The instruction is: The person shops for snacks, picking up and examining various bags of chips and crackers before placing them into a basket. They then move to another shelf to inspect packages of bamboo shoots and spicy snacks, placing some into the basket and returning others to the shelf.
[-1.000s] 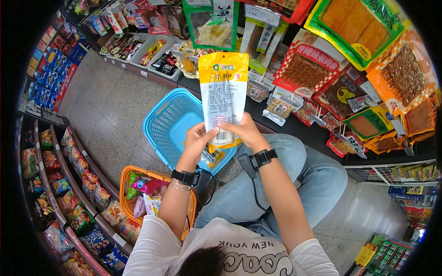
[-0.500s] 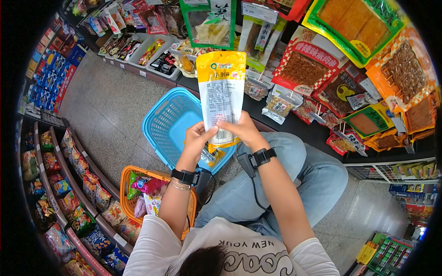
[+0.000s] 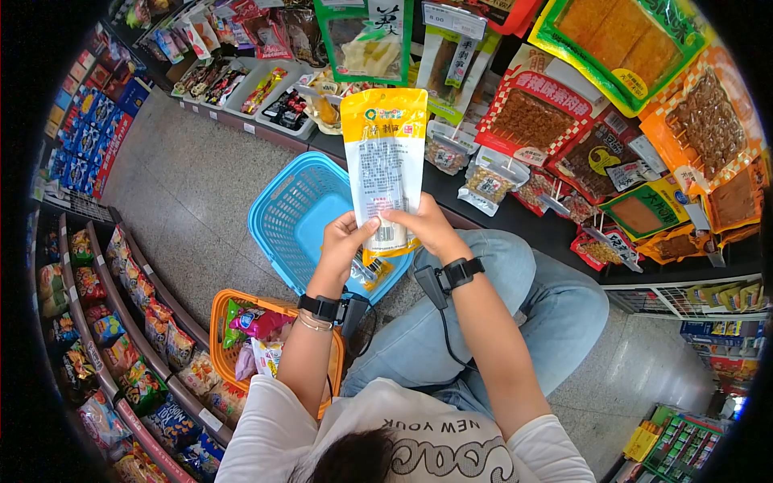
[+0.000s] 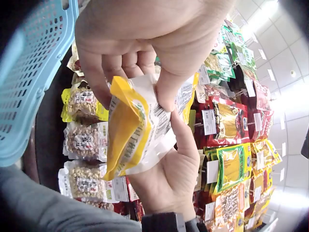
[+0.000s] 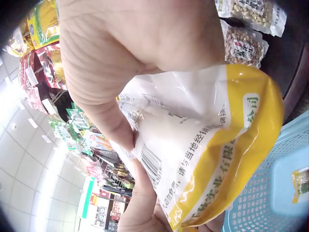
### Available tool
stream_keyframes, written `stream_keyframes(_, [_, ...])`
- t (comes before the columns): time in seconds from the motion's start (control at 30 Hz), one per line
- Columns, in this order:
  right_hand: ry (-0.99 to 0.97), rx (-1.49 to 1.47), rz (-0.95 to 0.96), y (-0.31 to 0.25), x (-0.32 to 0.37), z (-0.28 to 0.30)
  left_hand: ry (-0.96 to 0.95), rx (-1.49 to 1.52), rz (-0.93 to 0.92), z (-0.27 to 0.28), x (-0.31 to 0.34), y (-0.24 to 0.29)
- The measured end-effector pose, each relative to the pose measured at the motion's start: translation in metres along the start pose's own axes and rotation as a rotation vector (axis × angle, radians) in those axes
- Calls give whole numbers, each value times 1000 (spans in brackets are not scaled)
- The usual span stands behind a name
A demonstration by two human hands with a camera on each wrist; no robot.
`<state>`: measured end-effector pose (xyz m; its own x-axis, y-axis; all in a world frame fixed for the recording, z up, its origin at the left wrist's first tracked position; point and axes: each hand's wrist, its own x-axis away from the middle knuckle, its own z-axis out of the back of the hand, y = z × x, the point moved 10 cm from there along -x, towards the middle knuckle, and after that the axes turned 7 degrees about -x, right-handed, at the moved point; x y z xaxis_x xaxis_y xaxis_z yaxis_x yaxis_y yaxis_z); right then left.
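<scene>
A yellow and white snack packet (image 3: 386, 173) stands upright between both hands in the head view, its printed side with a barcode facing the person. My left hand (image 3: 342, 241) grips its lower left edge, thumb on the front and fingers behind. On the lower right edge my right hand (image 3: 428, 228) holds it the same way. Both thumbs press close together near the barcode, and the packet's bottom end (image 5: 217, 159) bulges toward the right wrist camera. Below the hands sits a blue basket (image 3: 270, 213) with a small yellow and clear packet (image 3: 372, 274) inside.
An orange basket (image 3: 219, 330) with several bright snack bags stands beside the person's left arm. Hanging snack packets (image 3: 531, 117) line the rack ahead and to the right. Curved shelves of snack bags (image 3: 137, 374) run along the left. The person's bent knees (image 3: 499, 282) lie at the right.
The packet and both hands have shifted slightly left and up in the head view. Both hands still grip the packet's lower part.
</scene>
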<state>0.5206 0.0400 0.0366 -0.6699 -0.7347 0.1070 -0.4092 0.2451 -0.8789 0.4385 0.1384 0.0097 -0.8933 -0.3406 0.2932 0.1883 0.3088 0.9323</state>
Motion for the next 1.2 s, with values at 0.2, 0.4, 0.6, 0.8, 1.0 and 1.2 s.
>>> stream_keyframes(0.2, [-7, -19, -3, 4, -1, 2, -7, 35, -9, 0, -2, -2])
stream_keyframes(0.4, [-14, -19, 18, 4, -3, 2, -2, 26, 4, 1, -2, -4])
stream_keyframes(0.6, [-27, 96, 80, -7, -1, -5, 12, -13, -5, 2, -3, -5])
stream_keyframes(0.8, [-18, 127, 84, -6, -2, -3, 10, -66, -28, 0, -1, 2])
stream_keyframes(1.0, [-8, 141, 78, -4, -3, 0, 15, -125, -79, -1, 0, 7])
stream_keyframes(1.2, [-9, 123, 87, -9, -1, -1, 18, -121, -80, -2, 0, 9])
